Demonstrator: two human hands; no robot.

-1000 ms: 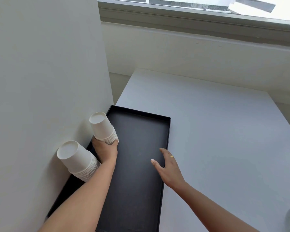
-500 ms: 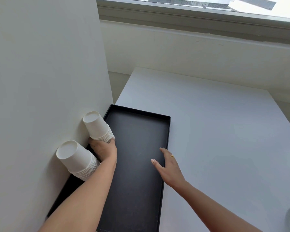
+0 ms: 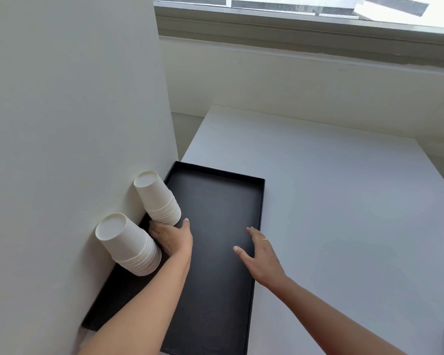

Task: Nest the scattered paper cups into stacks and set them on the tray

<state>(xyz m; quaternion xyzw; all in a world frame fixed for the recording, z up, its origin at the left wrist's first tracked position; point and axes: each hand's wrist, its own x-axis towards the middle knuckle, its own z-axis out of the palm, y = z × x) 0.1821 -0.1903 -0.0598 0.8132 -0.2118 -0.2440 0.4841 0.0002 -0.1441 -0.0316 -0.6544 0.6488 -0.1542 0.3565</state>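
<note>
Tray (image 3: 215,290): black, matte, a long rectangle with a low upright rim and square corners. It lay on the tabletop with its left long side against the wall.
Near stack (image 3: 127,244): white paper cups nested mouth-down, smooth tapered sides, flat round base on top, and many thin rolled rims bunched at the bottom. It stood on the tray's left strip and leaned toward the wall.
Far stack (image 3: 157,198): the same cups in the same mouth-down nesting, just beyond the near stack along the wall and also tilted toward it.
Left hand (image 3: 173,239): it gripped the far stack at its rim end, with the thumb up on the tray side and the fingers curled on the wall side. It sat between the two stacks.
Right hand (image 3: 260,254): flat and spread, with nothing held. It rested across the tray's right rim, the thumb over the tray floor, and wore a thin gold ring (image 3: 265,239).
Tabletop (image 3: 331,213): a pale grey, smooth slab with straight edges, broad and bare to the right of and beyond the tray.
Wall (image 3: 62,124): a plain off-white panel closing in the left side.
Open room: the tray's middle and right floor was bare black.
Window frame (image 3: 292,29): grey moulded trim well behind.
</note>
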